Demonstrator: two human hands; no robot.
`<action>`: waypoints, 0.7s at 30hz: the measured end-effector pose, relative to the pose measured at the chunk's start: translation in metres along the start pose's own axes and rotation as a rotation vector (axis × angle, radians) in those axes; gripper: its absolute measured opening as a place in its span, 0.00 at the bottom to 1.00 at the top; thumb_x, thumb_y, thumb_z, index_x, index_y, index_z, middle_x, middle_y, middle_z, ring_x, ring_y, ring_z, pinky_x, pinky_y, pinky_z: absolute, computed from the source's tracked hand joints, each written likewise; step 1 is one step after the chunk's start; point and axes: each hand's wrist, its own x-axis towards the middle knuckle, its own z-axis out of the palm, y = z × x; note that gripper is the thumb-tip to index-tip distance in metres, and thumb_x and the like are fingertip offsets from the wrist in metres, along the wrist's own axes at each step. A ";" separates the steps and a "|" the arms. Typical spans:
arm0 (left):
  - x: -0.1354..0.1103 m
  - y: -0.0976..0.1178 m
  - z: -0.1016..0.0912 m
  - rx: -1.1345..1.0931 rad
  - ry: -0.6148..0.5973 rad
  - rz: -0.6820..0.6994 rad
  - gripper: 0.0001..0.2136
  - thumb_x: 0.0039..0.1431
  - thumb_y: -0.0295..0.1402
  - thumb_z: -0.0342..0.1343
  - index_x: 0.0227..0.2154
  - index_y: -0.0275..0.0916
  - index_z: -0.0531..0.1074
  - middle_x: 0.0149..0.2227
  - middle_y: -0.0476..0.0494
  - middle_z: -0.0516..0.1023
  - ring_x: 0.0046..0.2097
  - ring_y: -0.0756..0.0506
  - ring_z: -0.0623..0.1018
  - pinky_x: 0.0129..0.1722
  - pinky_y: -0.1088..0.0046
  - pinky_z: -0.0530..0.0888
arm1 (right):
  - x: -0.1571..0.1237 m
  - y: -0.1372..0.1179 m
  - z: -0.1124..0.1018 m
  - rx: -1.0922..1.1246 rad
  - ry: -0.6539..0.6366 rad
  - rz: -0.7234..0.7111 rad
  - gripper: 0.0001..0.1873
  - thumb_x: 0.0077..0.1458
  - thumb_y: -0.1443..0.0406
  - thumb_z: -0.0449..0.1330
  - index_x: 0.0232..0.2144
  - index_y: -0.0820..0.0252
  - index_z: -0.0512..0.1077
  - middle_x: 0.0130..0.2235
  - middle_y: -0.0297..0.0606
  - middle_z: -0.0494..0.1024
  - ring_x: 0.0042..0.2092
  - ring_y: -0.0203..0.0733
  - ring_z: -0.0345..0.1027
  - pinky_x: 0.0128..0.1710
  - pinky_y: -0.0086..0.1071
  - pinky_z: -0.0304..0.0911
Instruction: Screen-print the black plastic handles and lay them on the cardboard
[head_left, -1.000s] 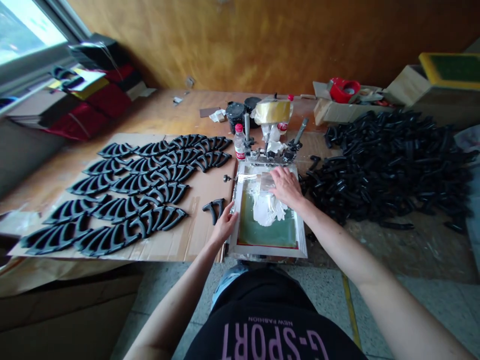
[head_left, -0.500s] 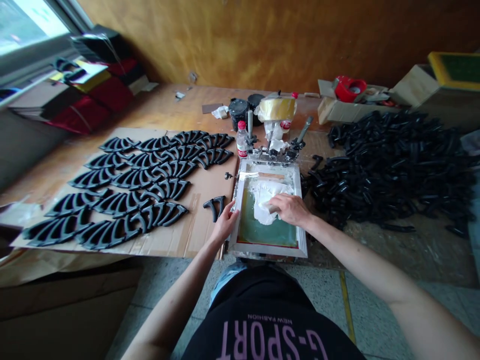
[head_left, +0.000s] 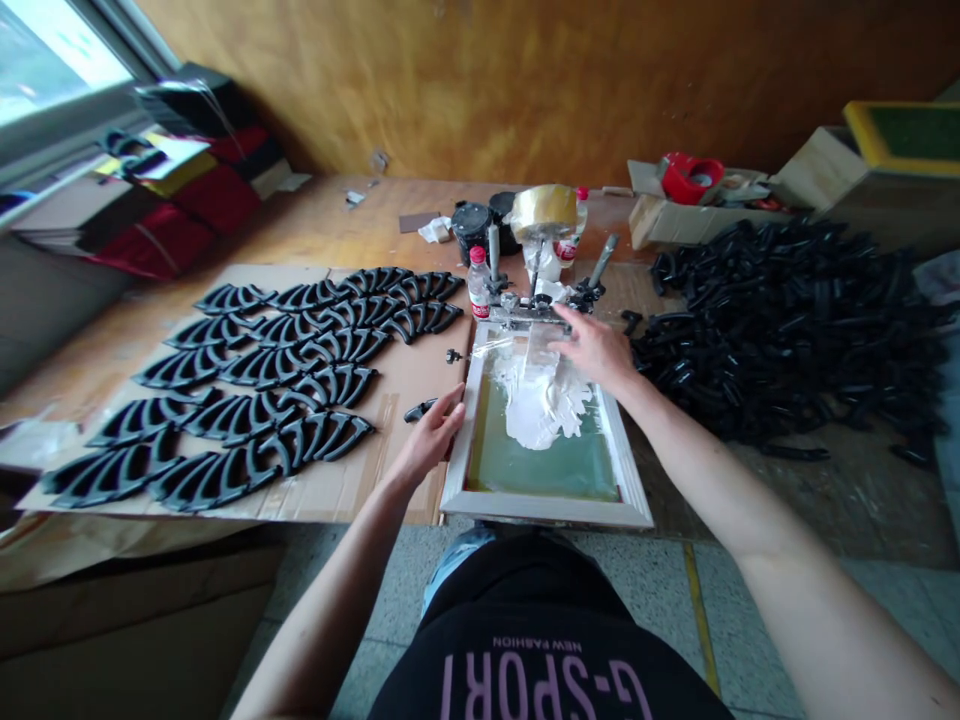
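Observation:
A silver-framed printing screen [head_left: 457,470] with a green mesh and a smear of white ink [head_left: 544,405] lies in front of me, its near edge raised. My left hand [head_left: 429,437] rests against the frame's left rail, fingers stretched out. It partly covers a black curved part [head_left: 418,409] on the cardboard. My right hand [head_left: 598,347] hovers at the screen's far right corner, fingers extended toward a clear squeegee [head_left: 538,350] and the hinge clamp [head_left: 534,312].
Rows of black curved parts [head_left: 255,385] lie on a cardboard sheet [head_left: 352,490] at left. A large heap of the same parts [head_left: 780,330] sits at right. A small bottle [head_left: 478,284], black pots [head_left: 471,228] and a tape roll [head_left: 544,205] stand behind the screen.
The screen's near edge has lifted. My right hand went from the ink's middle up to the far right corner. My left hand's fingers opened along the frame's left rail.

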 end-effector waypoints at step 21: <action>-0.033 -0.043 0.102 -0.586 -0.121 -0.383 0.23 0.57 0.52 0.54 0.45 0.36 0.69 0.46 0.34 0.79 0.39 0.42 0.81 0.32 0.68 0.78 | -0.143 -0.051 0.082 0.174 -0.250 -0.064 0.07 0.63 0.62 0.55 0.32 0.57 0.68 0.36 0.39 0.76 0.42 0.42 0.68 0.43 0.32 0.62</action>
